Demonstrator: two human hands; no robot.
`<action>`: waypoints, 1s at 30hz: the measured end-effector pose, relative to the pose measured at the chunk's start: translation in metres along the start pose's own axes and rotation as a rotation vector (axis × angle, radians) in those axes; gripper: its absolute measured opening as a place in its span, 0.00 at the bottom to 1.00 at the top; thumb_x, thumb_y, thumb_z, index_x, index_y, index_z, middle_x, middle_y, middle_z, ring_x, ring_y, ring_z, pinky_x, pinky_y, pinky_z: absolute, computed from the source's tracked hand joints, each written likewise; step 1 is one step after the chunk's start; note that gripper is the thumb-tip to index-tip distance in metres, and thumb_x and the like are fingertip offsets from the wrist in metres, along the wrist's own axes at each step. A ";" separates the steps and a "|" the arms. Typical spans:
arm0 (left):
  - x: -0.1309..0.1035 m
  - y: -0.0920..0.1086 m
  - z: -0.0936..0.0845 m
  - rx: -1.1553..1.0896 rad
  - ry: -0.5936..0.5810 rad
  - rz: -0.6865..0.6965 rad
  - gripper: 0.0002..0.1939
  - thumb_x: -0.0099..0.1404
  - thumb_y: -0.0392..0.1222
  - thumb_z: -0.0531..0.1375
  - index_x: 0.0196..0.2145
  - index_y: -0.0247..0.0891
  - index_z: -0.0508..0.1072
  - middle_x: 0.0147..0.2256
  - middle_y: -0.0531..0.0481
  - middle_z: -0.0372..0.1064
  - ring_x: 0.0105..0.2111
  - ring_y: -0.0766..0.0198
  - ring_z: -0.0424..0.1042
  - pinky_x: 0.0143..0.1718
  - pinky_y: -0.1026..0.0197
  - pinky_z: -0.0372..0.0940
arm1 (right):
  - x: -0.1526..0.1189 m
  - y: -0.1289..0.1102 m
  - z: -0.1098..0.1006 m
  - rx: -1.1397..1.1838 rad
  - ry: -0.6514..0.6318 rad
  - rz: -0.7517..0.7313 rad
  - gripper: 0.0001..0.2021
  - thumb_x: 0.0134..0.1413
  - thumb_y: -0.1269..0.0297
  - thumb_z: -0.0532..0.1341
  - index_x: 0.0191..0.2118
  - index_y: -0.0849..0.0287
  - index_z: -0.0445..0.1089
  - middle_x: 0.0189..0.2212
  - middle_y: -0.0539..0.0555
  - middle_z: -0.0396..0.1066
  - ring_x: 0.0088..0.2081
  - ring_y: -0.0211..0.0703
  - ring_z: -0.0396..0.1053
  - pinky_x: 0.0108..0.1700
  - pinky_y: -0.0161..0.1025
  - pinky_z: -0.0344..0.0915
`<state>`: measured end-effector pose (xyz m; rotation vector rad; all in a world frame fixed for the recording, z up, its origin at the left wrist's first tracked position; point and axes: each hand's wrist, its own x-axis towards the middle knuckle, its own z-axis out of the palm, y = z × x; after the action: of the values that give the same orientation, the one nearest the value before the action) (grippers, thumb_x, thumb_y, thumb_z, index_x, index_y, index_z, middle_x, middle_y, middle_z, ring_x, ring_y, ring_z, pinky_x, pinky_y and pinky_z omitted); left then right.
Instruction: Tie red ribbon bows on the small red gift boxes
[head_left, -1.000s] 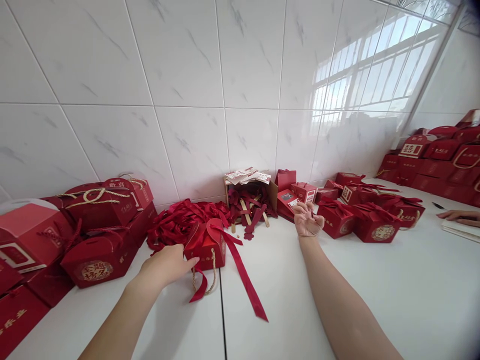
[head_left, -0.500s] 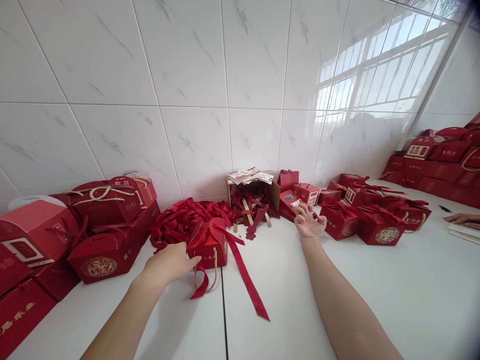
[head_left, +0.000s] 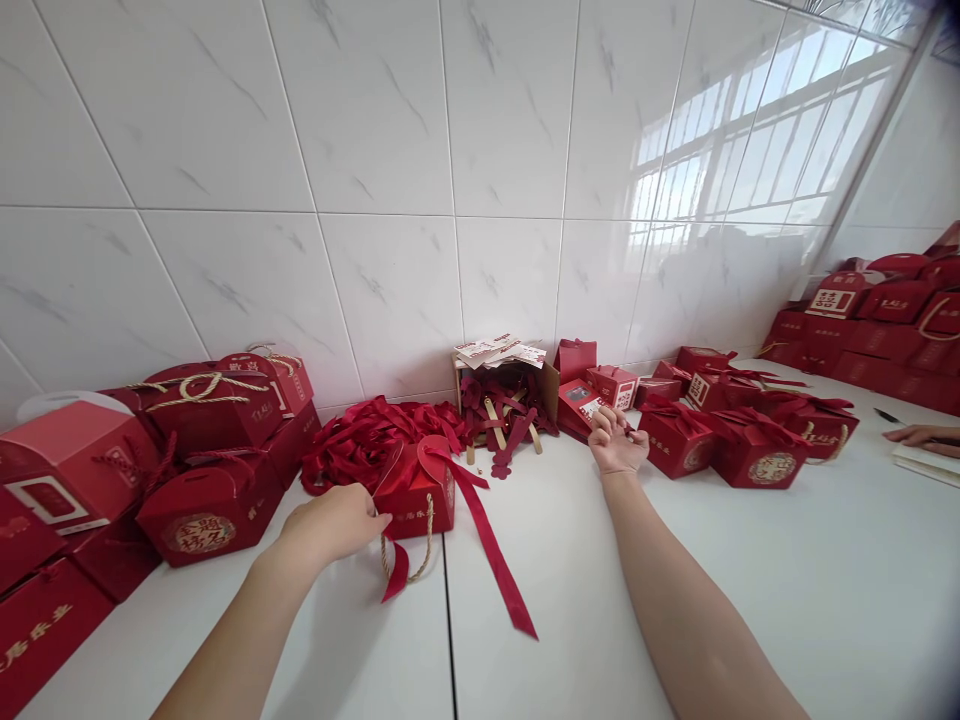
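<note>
A small red gift box [head_left: 420,505] with gold lettering and a twisted rope handle [head_left: 430,540] stands on the white table before me. My left hand [head_left: 334,525] grips its left side, thumb at the front edge, other fingers mostly hidden. A red satin ribbon [head_left: 491,550] trails from the box top toward me on the right; a shorter ribbon end [head_left: 397,575] hangs below my thumb. Raised over the table, my right hand [head_left: 619,445] has curled fingers beside finished-looking red boxes [head_left: 679,440]. Something small and dark shows at its fingertips, too small to name.
Behind the box lie a heap of red ribbon [head_left: 375,440] and an open carton [head_left: 551,395] of dark red tags with cards on top. Stacked red boxes [head_left: 202,510] fill the left, more boxes [head_left: 870,345] the far right. Another person's hand [head_left: 926,438] rests by a notepad.
My left hand has shifted slightly left, uncovering more of the gold lettering; the short ribbon end and handle moved with it. My right hand is nearly still.
</note>
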<state>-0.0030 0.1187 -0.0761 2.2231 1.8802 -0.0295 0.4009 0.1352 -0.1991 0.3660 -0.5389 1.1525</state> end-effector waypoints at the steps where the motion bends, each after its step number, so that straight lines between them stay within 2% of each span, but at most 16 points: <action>1: 0.000 -0.001 0.000 -0.005 -0.001 0.007 0.18 0.51 0.48 0.57 0.12 0.40 0.54 0.16 0.50 0.60 0.21 0.54 0.67 0.26 0.57 0.54 | 0.000 0.000 -0.001 0.009 0.001 -0.004 0.20 0.25 0.73 0.52 0.26 0.55 0.38 0.21 0.44 0.46 0.22 0.32 0.48 0.15 0.28 0.45; 5: 0.000 -0.008 -0.003 -0.035 0.007 0.039 0.13 0.50 0.44 0.56 0.14 0.41 0.57 0.16 0.53 0.57 0.19 0.58 0.63 0.23 0.59 0.51 | 0.001 -0.002 -0.004 0.039 0.010 -0.021 0.19 0.24 0.73 0.51 0.26 0.55 0.38 0.21 0.44 0.46 0.21 0.32 0.48 0.14 0.27 0.44; 8: -0.006 -0.009 -0.013 -0.111 0.026 0.093 0.10 0.52 0.45 0.55 0.17 0.41 0.62 0.19 0.53 0.61 0.21 0.60 0.65 0.23 0.61 0.52 | 0.001 -0.004 -0.005 0.044 0.028 -0.032 0.19 0.24 0.74 0.51 0.25 0.55 0.38 0.20 0.44 0.45 0.21 0.32 0.48 0.14 0.27 0.45; 11: -0.013 -0.005 -0.025 -0.335 0.065 0.162 0.11 0.54 0.51 0.55 0.24 0.41 0.68 0.25 0.52 0.69 0.29 0.58 0.70 0.28 0.61 0.60 | -0.001 -0.003 -0.006 0.038 0.059 -0.042 0.18 0.24 0.75 0.50 0.25 0.55 0.39 0.21 0.44 0.45 0.21 0.32 0.48 0.14 0.27 0.46; 15: -0.016 -0.001 -0.031 -0.667 0.051 0.165 0.16 0.57 0.56 0.55 0.29 0.39 0.65 0.34 0.47 0.73 0.36 0.58 0.72 0.35 0.60 0.66 | -0.002 -0.001 -0.005 0.022 0.111 -0.052 0.18 0.23 0.75 0.50 0.25 0.56 0.39 0.21 0.45 0.45 0.21 0.32 0.49 0.15 0.27 0.46; 17: -0.012 -0.002 -0.026 -0.648 0.053 0.139 0.18 0.57 0.58 0.55 0.29 0.39 0.63 0.33 0.47 0.72 0.35 0.57 0.73 0.36 0.59 0.66 | -0.001 0.000 -0.005 0.010 0.132 -0.068 0.18 0.22 0.74 0.50 0.25 0.56 0.39 0.21 0.44 0.45 0.21 0.32 0.50 0.15 0.28 0.47; 20: -0.002 -0.004 -0.015 -0.507 0.136 0.109 0.20 0.56 0.61 0.56 0.34 0.40 0.63 0.36 0.47 0.71 0.35 0.57 0.72 0.37 0.57 0.66 | -0.001 0.002 -0.004 -0.004 0.160 -0.113 0.18 0.21 0.74 0.50 0.25 0.56 0.39 0.20 0.44 0.46 0.20 0.32 0.50 0.17 0.29 0.52; 25: 0.004 0.003 -0.002 -0.447 0.183 0.103 0.27 0.54 0.61 0.57 0.45 0.41 0.63 0.50 0.42 0.66 0.46 0.51 0.69 0.41 0.55 0.65 | -0.001 0.008 0.000 -0.005 0.213 -0.183 0.17 0.21 0.71 0.52 0.24 0.57 0.43 0.20 0.43 0.45 0.21 0.33 0.52 0.25 0.36 0.62; 30: 0.007 0.008 0.007 -0.422 0.209 0.101 0.27 0.55 0.56 0.57 0.48 0.39 0.61 0.53 0.39 0.63 0.50 0.49 0.67 0.44 0.55 0.64 | -0.003 0.011 0.002 -0.015 0.254 -0.185 0.13 0.26 0.68 0.53 0.24 0.57 0.47 0.20 0.43 0.45 0.22 0.34 0.54 0.33 0.47 0.66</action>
<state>0.0065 0.1227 -0.0830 2.0802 1.6711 0.5811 0.3897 0.1357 -0.1997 0.2461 -0.2845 0.9970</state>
